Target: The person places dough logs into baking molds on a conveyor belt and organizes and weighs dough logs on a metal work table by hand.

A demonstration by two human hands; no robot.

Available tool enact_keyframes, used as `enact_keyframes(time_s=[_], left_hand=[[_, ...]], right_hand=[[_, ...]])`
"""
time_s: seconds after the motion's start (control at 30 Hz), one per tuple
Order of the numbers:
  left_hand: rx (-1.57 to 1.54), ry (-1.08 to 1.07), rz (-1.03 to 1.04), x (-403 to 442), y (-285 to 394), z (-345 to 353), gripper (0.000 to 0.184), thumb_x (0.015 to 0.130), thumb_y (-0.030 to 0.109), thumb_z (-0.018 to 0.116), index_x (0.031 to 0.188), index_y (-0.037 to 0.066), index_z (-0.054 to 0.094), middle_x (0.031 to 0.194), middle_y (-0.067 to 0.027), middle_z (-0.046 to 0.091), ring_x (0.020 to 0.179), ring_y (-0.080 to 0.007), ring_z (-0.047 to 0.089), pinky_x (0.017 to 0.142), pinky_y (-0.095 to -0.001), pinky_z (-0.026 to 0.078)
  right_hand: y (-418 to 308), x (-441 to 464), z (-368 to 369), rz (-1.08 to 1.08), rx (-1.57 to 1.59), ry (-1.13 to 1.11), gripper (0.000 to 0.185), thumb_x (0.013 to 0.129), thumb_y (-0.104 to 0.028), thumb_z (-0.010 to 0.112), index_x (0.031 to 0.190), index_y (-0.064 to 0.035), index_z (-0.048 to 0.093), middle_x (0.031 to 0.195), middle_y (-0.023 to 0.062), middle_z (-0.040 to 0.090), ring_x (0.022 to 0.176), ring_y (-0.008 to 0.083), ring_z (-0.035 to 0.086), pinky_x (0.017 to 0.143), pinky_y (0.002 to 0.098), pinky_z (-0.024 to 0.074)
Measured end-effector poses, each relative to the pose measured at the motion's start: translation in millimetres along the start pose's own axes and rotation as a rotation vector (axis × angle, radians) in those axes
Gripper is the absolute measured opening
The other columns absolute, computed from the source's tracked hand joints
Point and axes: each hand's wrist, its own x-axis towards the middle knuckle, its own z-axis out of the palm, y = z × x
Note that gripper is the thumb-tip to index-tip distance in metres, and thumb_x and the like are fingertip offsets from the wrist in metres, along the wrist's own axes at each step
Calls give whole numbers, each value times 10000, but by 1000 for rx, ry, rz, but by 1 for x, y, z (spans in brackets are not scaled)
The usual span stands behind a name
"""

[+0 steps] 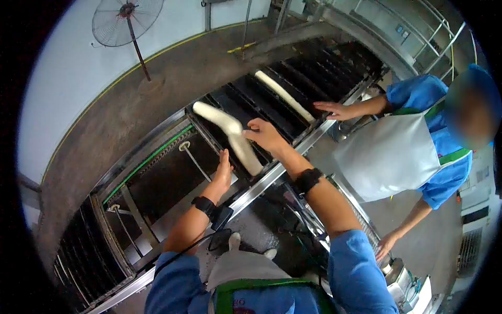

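A long pale roll that looks like dough (217,118) lies across the black slotted moulds (235,99), bent near its middle. Its lower half is blurred. My right hand (265,137) is at the bend, fingers curled and closed on the roll's right edge, though the fingertips are partly hidden. My left hand (224,171) is just left of the roll's lower half, fingers stretched out, holding nothing. Farther right, a second straight pale roll (285,97) lies along one mould slot.
A co-worker in a light apron (389,157) stands at the right, one hand (334,110) over the moulds. The metal rail (256,192) runs along the conveyor's near side. Left of the moulds is an open frame with rods (196,162). A fan (127,15) stands behind.
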Motion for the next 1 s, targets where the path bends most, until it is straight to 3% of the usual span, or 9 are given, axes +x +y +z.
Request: enact_keyframes(time_s=[0.1, 0.23, 0.33, 0.43, 0.53, 0.63, 0.67, 0.87, 1.0], left_hand=[[46, 62, -163, -37, 45, 31, 744, 765, 557, 263, 1248, 116, -91, 1305, -67, -131, 1206, -194, -75, 968, -319, -16], [-6, 22, 29, 0, 7, -1, 709, 778, 515, 307, 1262, 105, -10, 1319, -75, -26, 1209, -195, 6, 962, -379, 44], [-54, 75, 139, 42, -22, -1, 555, 779, 352, 408, 1208, 57, 217, 1213, -91, 265, 1086, -201, 277, 910, -353, 210], [-10, 475, 181, 70, -32, -4, 446, 745, 182, 508, 1119, 16, 329, 1058, -158, 431, 856, -237, 476, 756, -373, 401], [447, 855, 13, 22, 10, 55, 502, 738, 271, 486, 1137, 18, 314, 1086, -186, 391, 967, -324, 419, 797, -419, 365], [675, 839, 141, 43, -22, 36, 542, 759, 333, 417, 1174, 17, 266, 1131, -190, 335, 1032, -326, 354, 844, -416, 307], [779, 834, 190, 45, -23, 34, 560, 769, 325, 411, 1193, 7, 230, 1138, -193, 323, 1032, -325, 350, 849, -412, 298], [692, 872, 264, 44, -25, 36, 554, 785, 328, 391, 1199, 2, 218, 1130, -204, 328, 1014, -351, 354, 841, -422, 303], [680, 864, 282, 26, -15, 49, 576, 793, 371, 370, 1200, -2, 207, 1104, -228, 336, 991, -374, 364, 825, -434, 316]], right_hand=[[11, -12, 0, 15, -209, -95, 284, 660, -248, 575, 811, -10, 533, 825, 161, 540, 768, 287, 524, 665, 345, 407], [46, -32, -5, 46, -320, -123, 263, 667, -242, 565, 801, -17, 537, 788, 156, 541, 740, 280, 527, 644, 341, 413], [44, -62, -38, 108, -225, -204, 350, 694, -253, 554, 962, -32, 508, 899, 125, 548, 805, 230, 532, 703, 317, 418], [67, -93, -40, 192, -393, -126, 314, 695, -220, 539, 953, -46, 500, 885, 153, 542, 822, 310, 511, 718, 361, 410], [67, -148, -78, 235, -334, -104, 279, 704, -214, 521, 919, -36, 508, 831, 149, 549, 767, 276, 533, 667, 335, 420], [100, -221, -121, 179, -255, 84, 314, 735, -224, 520, 972, -19, 488, 833, 112, 561, 711, 207, 546, 651, 294, 428], [93, -240, -135, 431, -258, 57, 299, 758, -216, 504, 980, -16, 483, 842, 97, 565, 721, 177, 543, 640, 282, 433], [107, -368, -164, 833, 272, 273, 272, 782, -206, 479, 994, -37, 465, 880, 63, 547, 730, 154, 543, 576, 269, 448], [134, -425, -167, 816, 222, 365, 228, 774, -203, 483, 949, -58, 495, 824, 55, 549, 664, 136, 548, 531, 251, 457]])
